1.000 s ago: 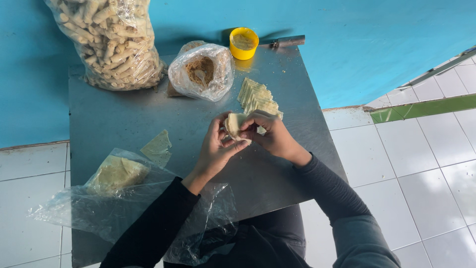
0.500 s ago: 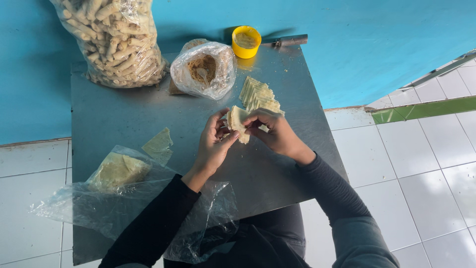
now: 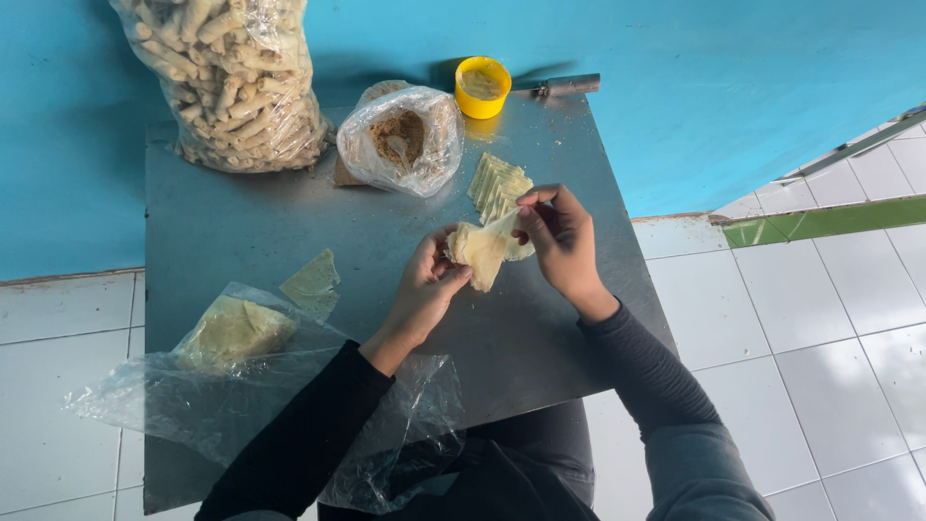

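Both hands working above the grey desk [image 3: 289, 222]: left hand [image 3: 424, 289] fingers cupping a pale pastry wrapper [image 3: 479, 253], right hand [image 3: 559, 241] fingers pinching its upper corner. Wrapper stack [image 3: 499, 183] lying just behind; filling bag [image 3: 400, 140] near.

1. A small home food-making spot, set up low on a white tiled floor [image 3: 830, 367] against a plain blue wall [image 3: 733, 77].
2. The grey metal tabletop [image 3: 270, 232] serves as a work surface, bare and scuffed.
3. On it lie snack-making goods: a big clear bag of rolled sticks [image 3: 231, 77], a smaller bag of brown filling [image 3: 400, 140], a stack of thin wrappers [image 3: 499, 185], and a yellow cup [image 3: 482, 87].
4. Loose plastic bags with more wrappers [image 3: 231, 333] look like hand production.
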{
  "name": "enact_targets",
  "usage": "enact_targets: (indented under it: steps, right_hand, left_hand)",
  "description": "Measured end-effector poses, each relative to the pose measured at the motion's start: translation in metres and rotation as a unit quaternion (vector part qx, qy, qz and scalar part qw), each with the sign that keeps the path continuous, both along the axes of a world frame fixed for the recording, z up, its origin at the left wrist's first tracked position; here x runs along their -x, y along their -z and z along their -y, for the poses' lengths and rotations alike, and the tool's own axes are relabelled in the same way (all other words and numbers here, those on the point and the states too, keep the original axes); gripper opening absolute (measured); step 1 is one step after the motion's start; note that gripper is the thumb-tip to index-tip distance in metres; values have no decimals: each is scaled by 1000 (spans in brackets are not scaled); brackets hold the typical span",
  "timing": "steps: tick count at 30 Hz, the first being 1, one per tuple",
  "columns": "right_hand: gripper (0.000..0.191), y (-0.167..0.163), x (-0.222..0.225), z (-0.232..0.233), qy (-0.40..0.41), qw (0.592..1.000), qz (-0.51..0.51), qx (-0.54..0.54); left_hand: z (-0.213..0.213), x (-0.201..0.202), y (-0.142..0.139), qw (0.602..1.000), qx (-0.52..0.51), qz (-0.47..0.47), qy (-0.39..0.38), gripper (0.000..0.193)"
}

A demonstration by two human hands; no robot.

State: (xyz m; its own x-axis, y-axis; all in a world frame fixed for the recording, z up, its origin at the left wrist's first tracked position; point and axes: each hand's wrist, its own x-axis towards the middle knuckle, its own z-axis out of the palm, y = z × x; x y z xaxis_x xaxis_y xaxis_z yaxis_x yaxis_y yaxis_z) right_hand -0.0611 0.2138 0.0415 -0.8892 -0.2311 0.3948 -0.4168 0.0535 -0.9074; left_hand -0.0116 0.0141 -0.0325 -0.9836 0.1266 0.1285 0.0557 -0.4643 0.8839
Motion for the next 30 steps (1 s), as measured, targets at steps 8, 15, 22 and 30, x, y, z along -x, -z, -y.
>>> enact_targets:
  steps: [8, 15, 22, 30]
  right_hand:
    - [26, -19, -16, 17, -165, 984, -56, 26]
    - [49, -35, -29, 28, -198, 956, -156, -148]
    - [34, -23, -27, 26, -67, 955, -132, -258]
    - [39, -15, -22, 23, -60, 953, -181, -236]
  left_hand:
    - [-1, -5, 0, 993, -41, 68, 91, 50]
    - [-2, -6, -3, 988, -88, 53, 115, 36]
    - [3, -10, -16, 981, -166, 51, 84, 36]
    - [-1, -2, 4, 996, -76, -11, -41, 19]
